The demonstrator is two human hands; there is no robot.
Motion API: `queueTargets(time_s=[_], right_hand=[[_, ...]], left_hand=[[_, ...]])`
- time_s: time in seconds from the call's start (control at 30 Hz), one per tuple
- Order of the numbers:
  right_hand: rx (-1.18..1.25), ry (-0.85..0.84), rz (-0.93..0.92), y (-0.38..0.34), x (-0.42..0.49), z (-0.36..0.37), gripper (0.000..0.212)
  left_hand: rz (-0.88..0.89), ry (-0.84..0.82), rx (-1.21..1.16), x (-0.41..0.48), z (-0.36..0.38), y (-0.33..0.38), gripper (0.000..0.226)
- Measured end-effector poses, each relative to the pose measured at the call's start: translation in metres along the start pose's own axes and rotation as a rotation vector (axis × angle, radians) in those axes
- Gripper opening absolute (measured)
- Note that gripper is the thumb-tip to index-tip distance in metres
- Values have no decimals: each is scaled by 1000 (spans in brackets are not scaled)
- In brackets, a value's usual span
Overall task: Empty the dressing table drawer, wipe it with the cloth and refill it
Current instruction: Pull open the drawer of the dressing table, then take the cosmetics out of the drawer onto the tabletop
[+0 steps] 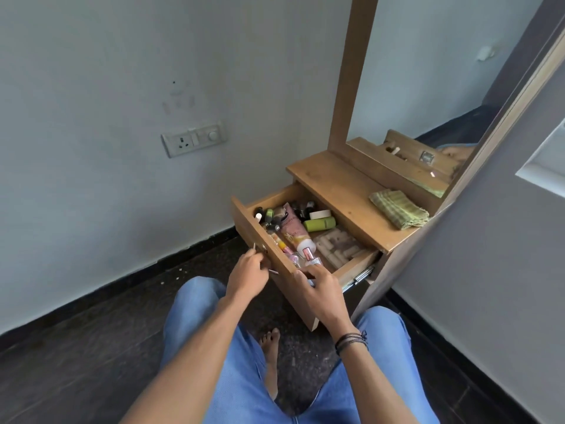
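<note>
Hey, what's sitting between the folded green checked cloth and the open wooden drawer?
Nothing: in the head view, only bare wooden tabletop separates the folded green checked cloth from the open wooden drawer.

Drawer (247, 221) open on top, crammed with bottles (319, 224); tabletop (342, 185) overhangs its rear; cloth (399, 208) on tabletop right end, left free.

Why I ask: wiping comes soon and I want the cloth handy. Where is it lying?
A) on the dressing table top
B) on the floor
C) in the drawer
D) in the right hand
A: the folded green cloth lies on the dressing table top, outside the open drawer.
</note>
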State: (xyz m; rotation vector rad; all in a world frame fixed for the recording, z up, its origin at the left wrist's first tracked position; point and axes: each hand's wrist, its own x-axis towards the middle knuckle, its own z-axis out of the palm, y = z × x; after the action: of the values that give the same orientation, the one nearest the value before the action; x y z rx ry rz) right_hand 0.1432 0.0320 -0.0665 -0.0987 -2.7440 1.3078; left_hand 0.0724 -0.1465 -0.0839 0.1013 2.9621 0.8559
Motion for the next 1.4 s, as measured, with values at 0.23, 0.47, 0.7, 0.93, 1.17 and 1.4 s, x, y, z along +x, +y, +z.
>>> queueTargets(time_s=[0.23, 0.47, 0.7, 0.93, 1.17, 1.4], right_hand=[[22, -21, 22, -13, -16, 16, 25], [14, -39, -2, -20, -24, 19, 27], [56, -51, -15, -20, -29, 16, 14], [93, -52, -28, -16, -28, 13, 20], [60, -39, -44, -9, -25, 19, 21], [58, -133, 8, -15, -18, 10, 24]], left_hand=[[-91, 346, -287, -13, -28, 1, 14], [14, 359, -350, -15, -27, 1, 13], [20, 326, -315, -17, -22, 2, 18], [161, 363, -236, -9, -8, 11, 16], [202, 350, -274, -5, 1, 23, 28], [196, 335, -293, -1, -1, 19, 27]])
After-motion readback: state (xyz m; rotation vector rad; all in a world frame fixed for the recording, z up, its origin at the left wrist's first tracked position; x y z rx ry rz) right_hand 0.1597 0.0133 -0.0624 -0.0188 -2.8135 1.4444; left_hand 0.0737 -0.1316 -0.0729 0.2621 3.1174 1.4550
